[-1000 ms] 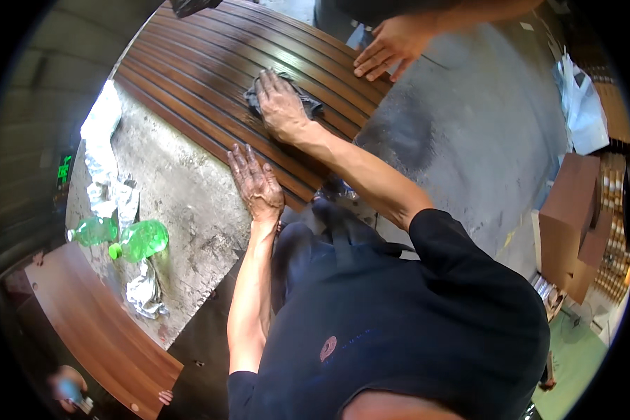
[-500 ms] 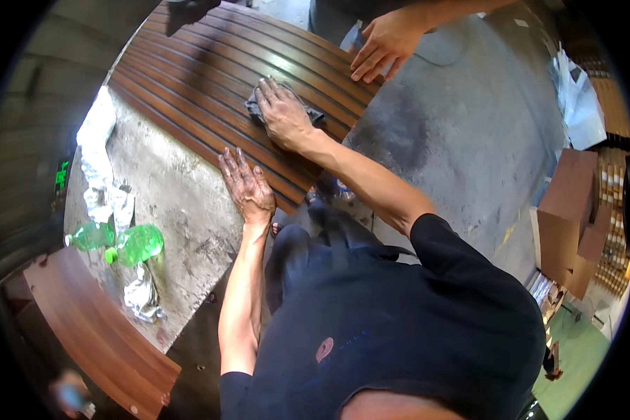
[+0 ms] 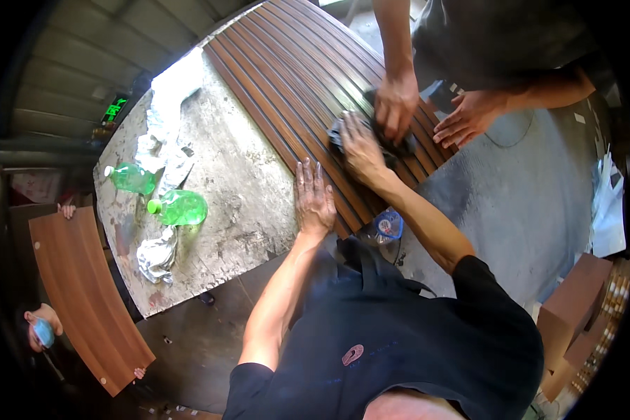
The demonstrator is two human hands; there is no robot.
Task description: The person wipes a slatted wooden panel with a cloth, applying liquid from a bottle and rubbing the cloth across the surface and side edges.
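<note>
- Since the earlier frames, a co-worker's hand [image 3: 396, 105] has come down onto the cloth [image 3: 371, 136], beside the right hand [image 3: 360, 145]; before, it rested off at the panel's edge.
- Right hand lies flat on the dark cloth, fingers spread and pressing it onto the ribbed brown panel [image 3: 294, 77]; it pinches nothing.
- Left hand [image 3: 313, 197] rests palm down on the panel's near edge, fingers spread, holding nothing; it stays much where it was.
- Cloth sits on the panel's right part, partly hidden under both hands.
- Co-worker's other hand [image 3: 469, 115] is open, fingertips at the panel's right edge.
- Panel lies slanted across a grey concrete slab [image 3: 238, 189].
- Two green bottles [image 3: 178, 207] lie on the slab to the left, well apart from the hands, with crumpled foil [image 3: 157, 255] just below them.
- A curved brown board [image 3: 84, 294] is held by another person at far left.
</note>
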